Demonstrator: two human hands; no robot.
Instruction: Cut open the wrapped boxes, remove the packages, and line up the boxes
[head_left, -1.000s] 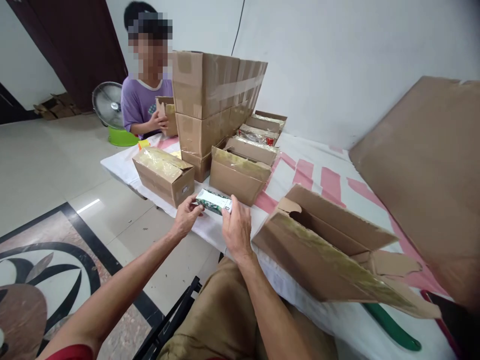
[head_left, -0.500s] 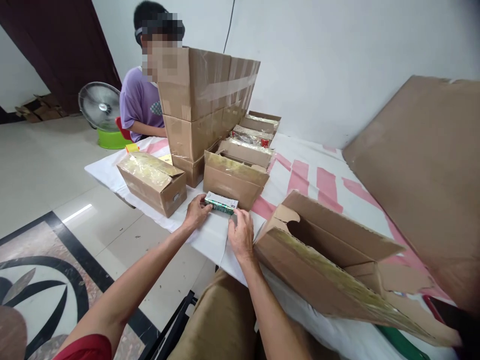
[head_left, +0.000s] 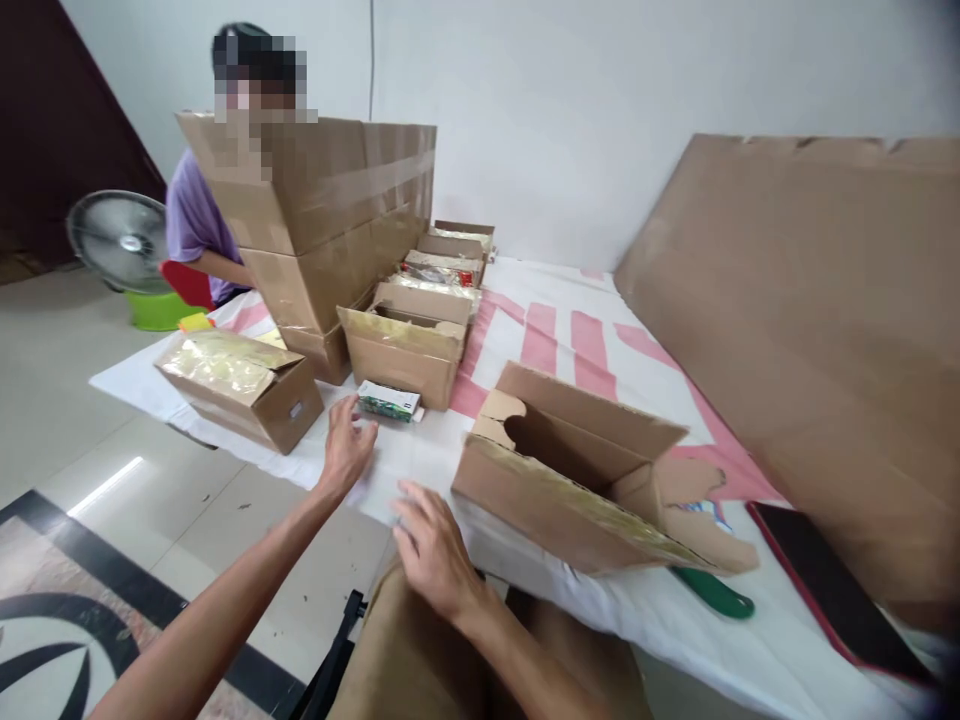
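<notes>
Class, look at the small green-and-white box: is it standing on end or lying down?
Lying down: the small box rests on the tablecloth with its long white face upward.

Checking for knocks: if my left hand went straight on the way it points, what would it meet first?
Most likely your left hand would meet the small green-and-white box; depth is hard to judge.

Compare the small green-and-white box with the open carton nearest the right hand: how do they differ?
Size: the box is far smaller than the carton.
Look: the box shows green and white faces; the carton is mostly plain brown, with a yellowish taped edge.
Pose: the box lies flat; the carton stands open at the top, its flaps spread.
Shared: both rest on the cloth.
</notes>
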